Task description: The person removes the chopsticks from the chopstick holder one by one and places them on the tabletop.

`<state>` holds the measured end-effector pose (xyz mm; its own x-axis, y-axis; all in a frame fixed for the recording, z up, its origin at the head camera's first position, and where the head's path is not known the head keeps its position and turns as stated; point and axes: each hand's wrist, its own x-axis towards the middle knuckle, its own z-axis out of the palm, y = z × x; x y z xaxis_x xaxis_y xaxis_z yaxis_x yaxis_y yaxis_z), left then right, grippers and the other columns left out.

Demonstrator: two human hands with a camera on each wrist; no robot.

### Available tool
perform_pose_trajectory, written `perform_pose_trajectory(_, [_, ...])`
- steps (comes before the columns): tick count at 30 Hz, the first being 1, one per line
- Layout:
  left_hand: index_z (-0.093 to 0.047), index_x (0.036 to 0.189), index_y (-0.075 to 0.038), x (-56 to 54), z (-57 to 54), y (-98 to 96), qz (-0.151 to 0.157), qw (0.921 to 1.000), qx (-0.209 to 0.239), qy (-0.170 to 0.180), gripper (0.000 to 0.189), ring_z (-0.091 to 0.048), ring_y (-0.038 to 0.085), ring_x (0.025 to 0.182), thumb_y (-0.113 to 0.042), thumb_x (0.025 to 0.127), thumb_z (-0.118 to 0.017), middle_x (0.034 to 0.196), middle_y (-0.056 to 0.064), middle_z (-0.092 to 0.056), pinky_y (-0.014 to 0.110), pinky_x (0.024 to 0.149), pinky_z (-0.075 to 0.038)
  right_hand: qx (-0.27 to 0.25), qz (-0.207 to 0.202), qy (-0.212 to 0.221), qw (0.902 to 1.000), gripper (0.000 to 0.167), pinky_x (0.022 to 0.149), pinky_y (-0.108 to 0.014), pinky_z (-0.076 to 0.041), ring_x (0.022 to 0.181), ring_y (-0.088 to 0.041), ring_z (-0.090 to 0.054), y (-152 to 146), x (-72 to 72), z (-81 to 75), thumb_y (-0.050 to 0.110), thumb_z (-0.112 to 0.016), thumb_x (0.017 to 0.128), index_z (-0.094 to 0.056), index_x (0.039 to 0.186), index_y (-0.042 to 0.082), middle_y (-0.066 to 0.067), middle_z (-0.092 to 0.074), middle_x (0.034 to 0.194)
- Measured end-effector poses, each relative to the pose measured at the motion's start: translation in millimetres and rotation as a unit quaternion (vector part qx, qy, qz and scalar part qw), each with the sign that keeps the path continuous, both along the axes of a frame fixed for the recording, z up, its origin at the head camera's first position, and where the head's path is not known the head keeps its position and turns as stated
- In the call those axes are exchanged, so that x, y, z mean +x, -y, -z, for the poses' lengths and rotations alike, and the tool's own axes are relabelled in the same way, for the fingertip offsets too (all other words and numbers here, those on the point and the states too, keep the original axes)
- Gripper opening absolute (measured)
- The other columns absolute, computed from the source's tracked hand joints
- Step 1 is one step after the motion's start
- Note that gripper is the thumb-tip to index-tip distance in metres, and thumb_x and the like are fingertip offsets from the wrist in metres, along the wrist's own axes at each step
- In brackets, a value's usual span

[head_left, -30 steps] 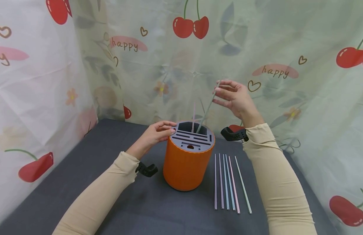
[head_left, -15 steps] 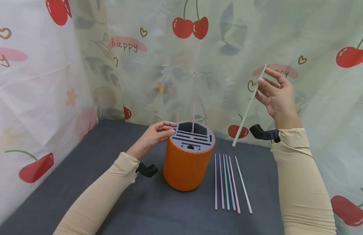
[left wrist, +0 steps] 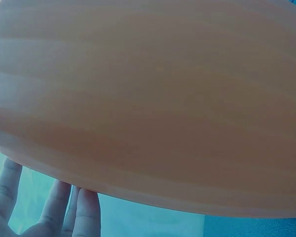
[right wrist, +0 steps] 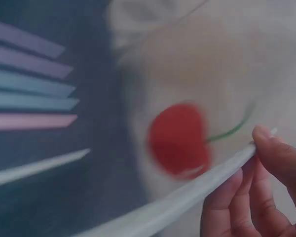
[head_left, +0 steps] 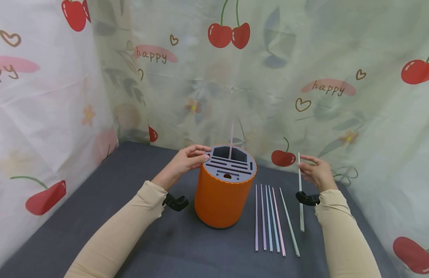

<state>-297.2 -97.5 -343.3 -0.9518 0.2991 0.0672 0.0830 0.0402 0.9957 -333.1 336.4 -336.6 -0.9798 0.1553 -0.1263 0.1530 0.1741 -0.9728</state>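
Observation:
My left hand point(head_left: 183, 161) rests its fingertips and thumb on the left rim of an orange knife block point(head_left: 219, 202) with a grey slotted top. Its fingers point(left wrist: 54, 207) reach straight against the block's side in the left wrist view. A pink chopstick point(head_left: 231, 137) stands upright in the block's large rear opening. To the right, my right hand point(head_left: 317, 172) pinches a pale green chopstick point(head_left: 301, 181) near its upper end, between thumb and fingers. That chopstick points down, its lower end close over the table. The black wrist camera hides part of its middle.
Several pastel chopsticks lie side by side on the dark table point(head_left: 207, 251), right of the block: purple point(head_left: 256, 220), blue point(head_left: 270, 220), pink point(head_left: 278, 224) and green point(head_left: 289, 222). A curtain point(head_left: 186, 88) printed with cherries hangs behind and at both sides.
My right hand has lifted the pale green chopstick out of the block, carried it right, then lowered it beside the row on the table. The left hand has stayed at the rim.

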Motion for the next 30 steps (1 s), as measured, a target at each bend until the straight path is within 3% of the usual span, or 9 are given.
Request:
perform_pose_trajectory(3, [-0.061,0.127,-0.017,-0.7,0.5,0.3,-0.001,1.0000,-0.002,-0.001,0.038,-0.058,0.021,0.113,-0.028,0.091,-0.068,0.121,0.006,-0.060,0.042,0.102,-0.046,0.065,0.008,0.037,0.9972,0.053,0.067,-0.024,-0.056,0.071,0.000,-0.064,-5.8,-0.1,29.2,0.011,-0.064,0.094,-0.047,0.143,0.007,0.017,-0.066,0.074])
perform_pose_trajectory(6, [-0.061,0.127,-0.017,-1.1,1.0,0.8,-0.001,1.0000,-0.003,-0.002,0.039,-0.058,0.020,0.112,-0.029,0.091,-0.069,0.121,0.007,-0.061,0.041,0.102,-0.046,0.098,0.006,0.065,0.9931,0.052,0.065,-0.026,-0.055,0.070,-0.004,-0.064,-9.4,0.6,53.3,0.009,-0.065,0.093,-0.047,0.141,0.002,0.014,-0.066,0.074])
perform_pose_trajectory(13, [-0.061,0.127,-0.017,-0.7,1.6,1.0,0.000,1.0000,-0.001,-0.004,0.039,-0.059,0.021,0.113,-0.028,0.091,-0.068,0.121,0.007,-0.062,0.041,0.102,-0.046,0.109,0.022,0.106,0.9881,0.048,0.056,-0.028,-0.052,0.060,-0.011,-0.059,-13.5,-3.3,92.1,0.002,-0.068,0.088,-0.053,0.134,-0.004,0.004,-0.065,0.070])
perform_pose_trajectory(19, [-0.061,0.127,-0.017,-1.2,1.8,0.6,-0.001,1.0000,0.000,-0.003,0.038,-0.059,0.021,0.113,-0.028,0.091,-0.069,0.120,0.007,-0.062,0.041,0.102,-0.046,0.115,0.032,0.118,0.9858,0.045,0.054,-0.028,-0.052,0.058,-0.012,-0.058,-13.9,-3.9,105.9,0.001,-0.069,0.087,-0.056,0.130,-0.004,0.001,-0.064,0.069])
perform_pose_trajectory(30, [-0.060,0.127,-0.018,0.4,-0.3,1.3,0.005,1.0000,-0.001,0.002,0.038,-0.058,0.022,0.114,-0.028,0.091,-0.068,0.121,0.007,-0.061,0.041,0.102,-0.046,0.110,0.040,0.128,0.9848,0.045,0.055,-0.026,-0.053,0.057,-0.009,-0.059,-8.0,-1.8,117.1,0.000,-0.070,0.086,-0.059,0.128,-0.004,0.002,-0.062,0.066])
